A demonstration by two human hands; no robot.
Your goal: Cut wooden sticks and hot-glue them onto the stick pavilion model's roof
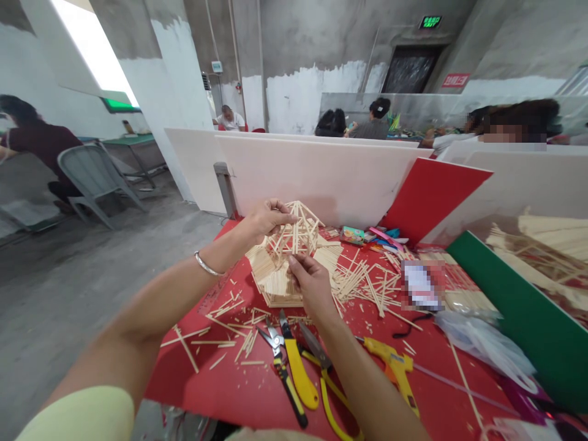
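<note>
A model built of thin wooden sticks (275,283) stands on the red table, with a wide slatted base and an open peaked frame (301,228) on top. My left hand (270,217) is closed at the upper left of this frame, thumb and fingers pinched on its sticks. At the front, lower down, my right hand (313,283) pinches at the foot of an upright stick; its fingertips partly hide the contact. Below my hands lie trimming snips (282,361), a yellow-handled cutter (298,367) and yellow-handled pliers (324,367).
Loose wooden sticks (367,285) are scattered right of the model, with cut pieces (229,327) at left. A yellow glue gun (392,364) lies right of my forearm. White boards (312,171) border the back, a green board (514,318) the right. Other people sit beyond.
</note>
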